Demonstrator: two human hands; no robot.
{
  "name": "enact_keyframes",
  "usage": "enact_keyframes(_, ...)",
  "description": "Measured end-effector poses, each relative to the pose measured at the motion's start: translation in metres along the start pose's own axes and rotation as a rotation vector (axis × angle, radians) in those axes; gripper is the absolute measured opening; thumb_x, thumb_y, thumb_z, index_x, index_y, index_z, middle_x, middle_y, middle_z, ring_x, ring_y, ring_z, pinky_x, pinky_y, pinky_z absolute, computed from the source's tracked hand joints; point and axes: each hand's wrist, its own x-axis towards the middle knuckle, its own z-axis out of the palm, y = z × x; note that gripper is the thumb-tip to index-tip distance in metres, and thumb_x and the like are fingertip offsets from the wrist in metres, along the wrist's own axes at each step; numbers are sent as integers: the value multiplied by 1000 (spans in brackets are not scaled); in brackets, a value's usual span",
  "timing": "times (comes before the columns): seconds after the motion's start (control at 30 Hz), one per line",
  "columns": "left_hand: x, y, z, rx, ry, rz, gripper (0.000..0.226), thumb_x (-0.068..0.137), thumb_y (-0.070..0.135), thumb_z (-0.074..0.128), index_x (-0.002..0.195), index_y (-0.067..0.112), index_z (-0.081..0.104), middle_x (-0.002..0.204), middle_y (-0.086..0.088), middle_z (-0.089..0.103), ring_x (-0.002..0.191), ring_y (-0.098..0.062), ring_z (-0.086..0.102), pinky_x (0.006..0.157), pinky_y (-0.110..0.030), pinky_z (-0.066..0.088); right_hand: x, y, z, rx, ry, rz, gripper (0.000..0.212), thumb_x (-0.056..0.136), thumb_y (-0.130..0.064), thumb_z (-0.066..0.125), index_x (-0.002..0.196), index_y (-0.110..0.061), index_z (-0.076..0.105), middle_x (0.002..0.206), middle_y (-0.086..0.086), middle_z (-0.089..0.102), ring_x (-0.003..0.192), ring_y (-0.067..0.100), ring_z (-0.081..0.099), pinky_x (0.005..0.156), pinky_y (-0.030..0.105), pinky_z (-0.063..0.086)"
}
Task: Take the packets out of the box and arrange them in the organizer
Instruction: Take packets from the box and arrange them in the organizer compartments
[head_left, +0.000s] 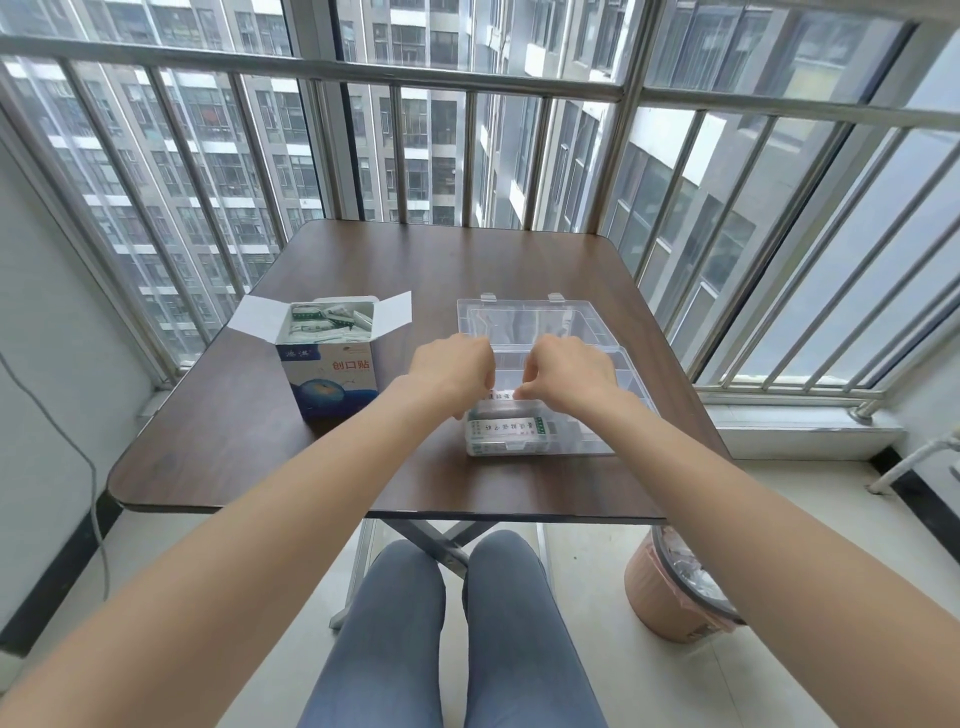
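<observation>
From the head camera, a dark brown wood-grain table (363, 270) with rounded corners stands before a barred metal railing (311, 70). On its left part sits a small cardboard box (332, 379), blue and white with red characters on the front; its white flaps stand open to both sides, and more packets (332, 318) in thin white and green wrappers lie jumbled inside.

To the right of the box, well apart from it, is the organizer (597, 415), a clear hard-plastic case with straight walls and inner dividers. Its transparent lid (519, 317) is folded back and lies away from the person, two small clasps at its far edge. In the near left compartment lies a stack of packets (506, 428), flat rectangles with green print, their long axis running left to right along the organizer's front wall.

Both hands meet over that compartment. The left hand (452, 366) and right hand (566, 371) are curled, fingertips pinching the two ends of one white packet (501, 396), which spans the gap between them. It lies lengthwise left to right, just above and behind the stack, with its printed face up. The knuckles hide the packet's ends.

On the pale tiled floor to the right, beside the table, stands a round bin (665, 597) lined with a pinkish bag.
</observation>
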Motion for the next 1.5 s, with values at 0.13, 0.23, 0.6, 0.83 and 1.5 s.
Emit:
enact_keyframes(0.13,-5,-1,1,-22,27,11,20,92,16,47,103,22,63,105,1,66,62,-19,69,65,-25,41,-1,2,-3,11,-24,-16,26,83,-36,69,98,-15,68,91,5,68,90,25,64,67,30,43)
enact_keyframes(0.23,-13,-5,-2,-79,89,25,20,92,20,45,103,24,62,107,3,66,53,-17,63,69,-27,45,-3,8,-9,90,-20,-32,24,85,-37,66,94,-15,70,84,3,70,74,21,63,68,29,49)
enact_keyframes(0.6,-54,-71,-21,-336,685,50,43,79,25,63,121,24,53,114,8,61,91,-15,57,77,-36,48,-11,-37,-29,431,315,-405,22,90,-14,57,108,-11,69,112,5,65,99,14,59,86,17,40)
enact_keyframes(0.83,-40,-128,-35,-18,179,-149,106,71,37,73,151,19,5,154,-11,21,143,-26,14,116,-41,15,3,-82,-14,189,123,-535,38,97,-30,48,133,-18,52,148,1,39,136,18,33,110,30,22)
enact_keyframes(1.5,-61,-108,-24,31,400,78,73,60,31,83,119,12,44,118,-4,51,108,-25,46,86,-30,34,-12,-119,-6,13,363,-363,22,93,-25,55,107,-13,68,112,7,54,109,26,49,79,34,37)
